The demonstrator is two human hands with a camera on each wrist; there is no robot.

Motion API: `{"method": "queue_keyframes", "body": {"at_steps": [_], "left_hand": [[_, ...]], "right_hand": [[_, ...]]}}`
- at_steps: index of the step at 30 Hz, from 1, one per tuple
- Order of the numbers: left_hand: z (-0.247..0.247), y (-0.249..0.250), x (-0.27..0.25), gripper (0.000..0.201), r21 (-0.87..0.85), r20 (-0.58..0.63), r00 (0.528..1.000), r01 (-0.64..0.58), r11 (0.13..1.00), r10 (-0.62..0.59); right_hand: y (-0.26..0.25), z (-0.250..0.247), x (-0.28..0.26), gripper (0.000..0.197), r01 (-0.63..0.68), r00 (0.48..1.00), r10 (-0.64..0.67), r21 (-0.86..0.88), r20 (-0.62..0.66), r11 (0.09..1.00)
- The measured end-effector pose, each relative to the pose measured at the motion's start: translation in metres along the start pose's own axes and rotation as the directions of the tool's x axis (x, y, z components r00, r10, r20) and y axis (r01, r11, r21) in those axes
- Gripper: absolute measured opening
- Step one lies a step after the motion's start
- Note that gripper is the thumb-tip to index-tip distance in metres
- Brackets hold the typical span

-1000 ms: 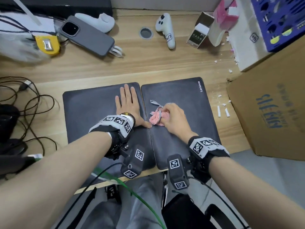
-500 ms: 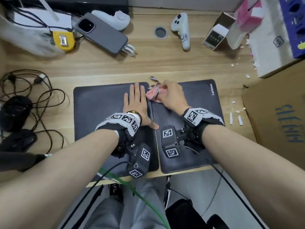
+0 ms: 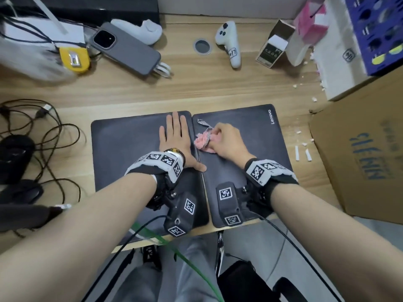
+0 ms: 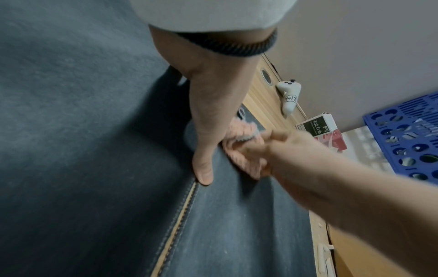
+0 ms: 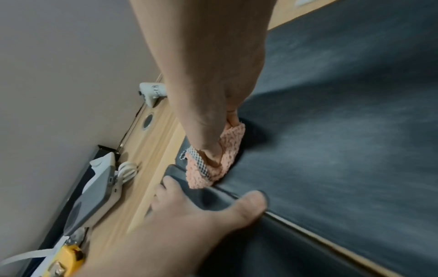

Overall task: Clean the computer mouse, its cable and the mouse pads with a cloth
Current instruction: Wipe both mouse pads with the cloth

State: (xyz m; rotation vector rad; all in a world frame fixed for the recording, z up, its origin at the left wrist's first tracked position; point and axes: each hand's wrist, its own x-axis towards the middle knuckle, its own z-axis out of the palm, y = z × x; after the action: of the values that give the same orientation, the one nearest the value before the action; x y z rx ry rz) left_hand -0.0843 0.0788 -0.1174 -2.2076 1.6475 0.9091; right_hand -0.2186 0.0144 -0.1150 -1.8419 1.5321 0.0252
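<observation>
Two dark mouse pads lie side by side on the wooden desk: the left pad and the right pad with a Lenovo logo. My left hand lies flat, fingers straight, on the left pad's right edge, its thumb over the seam. My right hand grips a bunched pink cloth and presses it on the right pad near the seam; the cloth has a checkered hanging loop. A black mouse and its tangled cable lie at the desk's left edge.
A grey phone, a white controller, small boxes, a pink tissue pack and a blue crate line the back. A large cardboard box stands on the right. White crumbs and chalk bits lie beside the right pad.
My right hand slid the cloth up to the pad's far edge, then back toward me along the seam. The left hand stayed flat on the left pad.
</observation>
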Motion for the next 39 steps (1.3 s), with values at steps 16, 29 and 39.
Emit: {"method": "queue_keyframes", "body": {"at_steps": [16,29,39], "left_hand": [[-0.017,0.024,0.003,0.159,0.095,0.144,0.975,0.154,0.984,-0.167],[-0.017,0.01,0.003,0.157,0.038,0.145,0.989,0.014,0.999,-0.019],[-0.021,0.013,0.004,0.151,0.063,0.198,0.978,0.05,0.997,-0.062]], "right_hand": [[0.021,-0.03,0.052,0.019,0.043,0.987,-0.03,0.082,-0.158,0.996],[0.029,-0.032,0.037,0.025,0.041,0.966,-0.012,0.108,-0.258,0.993],[0.019,-0.031,0.044,0.026,0.104,0.985,-0.09,0.087,-0.146,0.991]]}}
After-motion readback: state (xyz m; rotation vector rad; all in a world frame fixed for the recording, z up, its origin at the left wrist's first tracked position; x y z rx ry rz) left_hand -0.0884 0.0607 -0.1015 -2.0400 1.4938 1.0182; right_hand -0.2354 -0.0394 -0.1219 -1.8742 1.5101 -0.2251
